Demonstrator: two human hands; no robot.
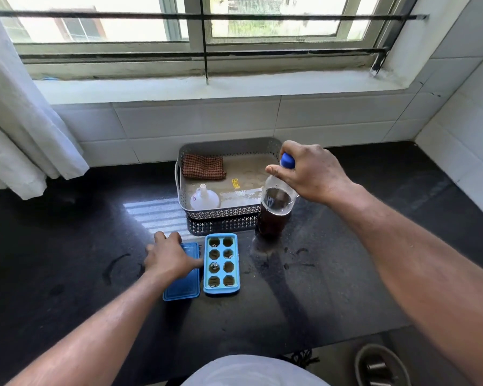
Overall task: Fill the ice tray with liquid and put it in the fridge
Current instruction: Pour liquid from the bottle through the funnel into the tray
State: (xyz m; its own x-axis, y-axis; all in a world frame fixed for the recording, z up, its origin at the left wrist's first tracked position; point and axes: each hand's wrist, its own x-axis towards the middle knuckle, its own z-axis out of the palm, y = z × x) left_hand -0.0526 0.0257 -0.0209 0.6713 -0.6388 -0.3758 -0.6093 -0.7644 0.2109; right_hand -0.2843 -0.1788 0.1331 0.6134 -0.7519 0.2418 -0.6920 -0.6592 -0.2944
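A light blue ice tray [221, 263] lies on the black counter [67, 246], its cells holding dark liquid. Its darker blue lid [183, 285] lies flat just left of it. My left hand [169, 256] rests on the lid's far end, fingers curled over its edge, thumb reaching toward the tray. A clear plastic bottle [275, 210] half full of dark brown liquid stands upright to the right behind the tray. My right hand [310, 171] grips the bottle's blue cap [287, 160] from above.
A grey perforated basket [226, 147] stands behind the tray, holding a white funnel [204, 196] and a folded checked cloth [203, 166]. Drops and wet smears mark the counter near the bottle. The counter's front edge runs near my body; a tiled wall and window sill stand behind.
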